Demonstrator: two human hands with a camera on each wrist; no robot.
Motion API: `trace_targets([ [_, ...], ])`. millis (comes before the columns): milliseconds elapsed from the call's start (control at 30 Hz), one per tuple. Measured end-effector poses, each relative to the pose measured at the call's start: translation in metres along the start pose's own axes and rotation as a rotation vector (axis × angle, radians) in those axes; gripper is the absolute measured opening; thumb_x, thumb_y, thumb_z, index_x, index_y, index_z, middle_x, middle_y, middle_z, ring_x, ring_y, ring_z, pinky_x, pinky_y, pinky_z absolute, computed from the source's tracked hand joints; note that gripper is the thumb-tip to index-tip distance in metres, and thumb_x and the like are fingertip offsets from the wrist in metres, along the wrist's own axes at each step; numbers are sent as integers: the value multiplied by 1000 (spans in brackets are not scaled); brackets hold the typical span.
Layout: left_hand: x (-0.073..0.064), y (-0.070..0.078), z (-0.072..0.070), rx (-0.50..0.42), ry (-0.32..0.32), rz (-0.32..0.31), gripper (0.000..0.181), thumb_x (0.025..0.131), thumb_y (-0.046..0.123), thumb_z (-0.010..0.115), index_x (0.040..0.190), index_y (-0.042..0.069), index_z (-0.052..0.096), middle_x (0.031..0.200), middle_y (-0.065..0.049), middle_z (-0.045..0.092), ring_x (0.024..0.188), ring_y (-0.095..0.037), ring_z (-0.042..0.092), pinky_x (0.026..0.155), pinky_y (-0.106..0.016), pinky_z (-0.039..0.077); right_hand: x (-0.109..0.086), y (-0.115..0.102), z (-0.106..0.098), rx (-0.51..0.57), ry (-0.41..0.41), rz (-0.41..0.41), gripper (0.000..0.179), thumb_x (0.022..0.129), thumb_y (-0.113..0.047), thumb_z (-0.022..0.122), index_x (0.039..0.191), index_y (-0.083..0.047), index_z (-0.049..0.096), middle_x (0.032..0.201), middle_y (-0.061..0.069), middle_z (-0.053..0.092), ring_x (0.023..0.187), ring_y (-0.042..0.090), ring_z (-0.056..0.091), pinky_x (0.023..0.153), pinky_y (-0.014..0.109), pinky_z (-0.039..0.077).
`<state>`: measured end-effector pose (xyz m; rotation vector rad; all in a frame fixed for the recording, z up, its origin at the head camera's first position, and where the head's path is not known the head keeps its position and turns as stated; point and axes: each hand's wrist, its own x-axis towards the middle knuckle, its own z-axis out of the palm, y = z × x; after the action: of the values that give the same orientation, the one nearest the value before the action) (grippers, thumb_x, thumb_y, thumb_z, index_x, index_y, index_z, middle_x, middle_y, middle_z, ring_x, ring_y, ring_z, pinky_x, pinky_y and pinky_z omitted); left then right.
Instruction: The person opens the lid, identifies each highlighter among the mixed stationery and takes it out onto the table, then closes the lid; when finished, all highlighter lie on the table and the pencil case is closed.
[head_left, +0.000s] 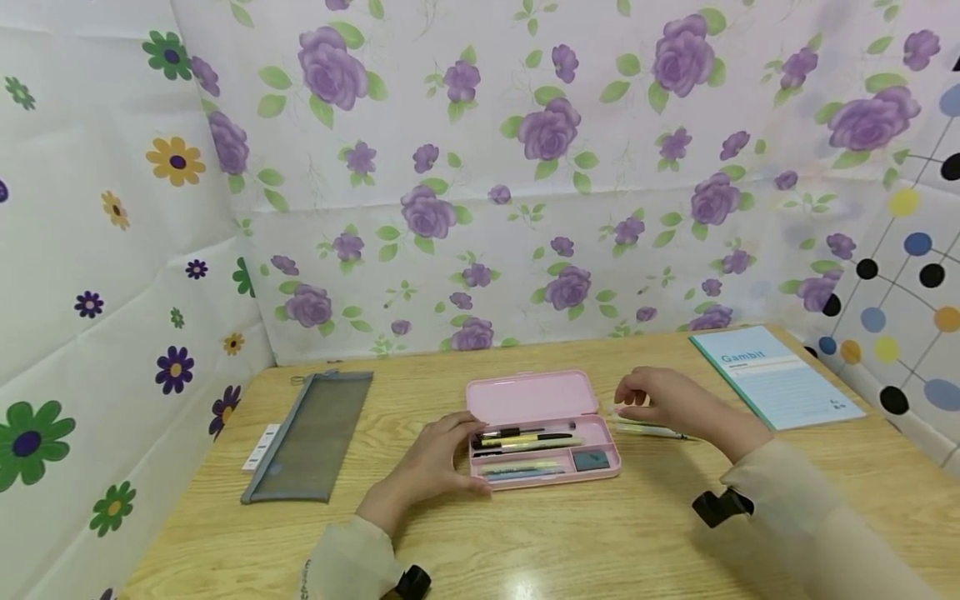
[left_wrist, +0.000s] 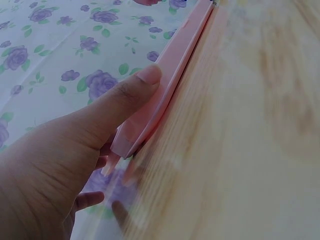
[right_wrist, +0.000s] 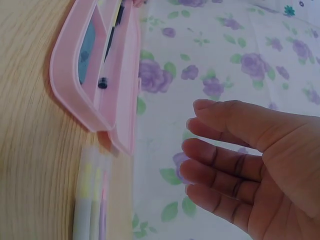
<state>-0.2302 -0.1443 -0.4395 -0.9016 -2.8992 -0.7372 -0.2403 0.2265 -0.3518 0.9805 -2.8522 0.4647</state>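
A pink pencil case [head_left: 531, 397] lies on the table with its lid laid back. In its long compartment are several pens [head_left: 525, 440]; the front one has slim pencil-like sticks [head_left: 521, 471] and a dark blue-grey eraser [head_left: 591, 460]. My left hand [head_left: 431, 458] grips the case's left end, thumb along the front wall in the left wrist view, other fingers partly hidden behind it. Right of the case, my right hand [head_left: 667, 400] hovers with loosely bent fingers and nothing in them. Beneath it lie several pale highlighter-like pens [right_wrist: 90, 200], side by side.
A grey mesh zip pouch [head_left: 318, 442] lies at the left, with a white strip [head_left: 262, 446] sticking out by its left edge. At the back right is a light blue notebook [head_left: 780, 379]. Flower-printed cloth [head_left: 450, 250] hangs behind the wooden table [head_left: 570, 542].
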Motion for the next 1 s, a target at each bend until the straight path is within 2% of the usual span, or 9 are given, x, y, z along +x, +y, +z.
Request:
trace_targets([
  [167, 0, -1, -2, -4, 2, -1, 93, 66, 62, 77, 142, 18, 48, 149, -5, 42, 139, -30, 38, 114, -53, 30, 10, -5, 6, 12, -18, -25, 7, 89, -17, 69, 94, -13, 69, 84, -6, 61, 74, 5, 54, 65, 24, 49],
  [400, -2, -2, -3, -19, -6, -10, 93, 66, 61, 77, 143, 18, 47, 150, -7, 41, 139, -31, 37, 114, -54, 30, 22, -13, 21, 20, -34, -77, 5, 87, -16, 70, 91, -12, 70, 82, -5, 61, 72, 9, 54, 63, 22, 47],
  [667, -4, -2, -2, -31, -9, -12, 94, 65, 62, 77, 142, 17, 48, 150, -7, 41, 138, -33, 38, 113, -56, 30, 30, -20, 37, 97, -90, -89, 6, 88, -13, 68, 92, -7, 69, 85, -1, 64, 74, 8, 55, 65, 22, 49],
  [833, -3, 0, -1, -20, 0, 3, 94, 65, 63, 76, 141, 16, 49, 148, -6, 44, 137, -31, 40, 113, -55, 31, 32, -22, 48, 148, -134, -51, 6, 90, -15, 67, 92, -10, 69, 84, -4, 63, 73, 2, 52, 65, 20, 48],
  [1000, -1, 1, -1, -22, -7, 1, 94, 65, 63, 76, 142, 17, 48, 148, -6, 43, 138, -31, 39, 113, -57, 30, 34, -21, 57, 134, -132, -57, 5, 89, -16, 68, 88, -11, 68, 79, -7, 62, 69, 0, 50, 63, 19, 48],
])
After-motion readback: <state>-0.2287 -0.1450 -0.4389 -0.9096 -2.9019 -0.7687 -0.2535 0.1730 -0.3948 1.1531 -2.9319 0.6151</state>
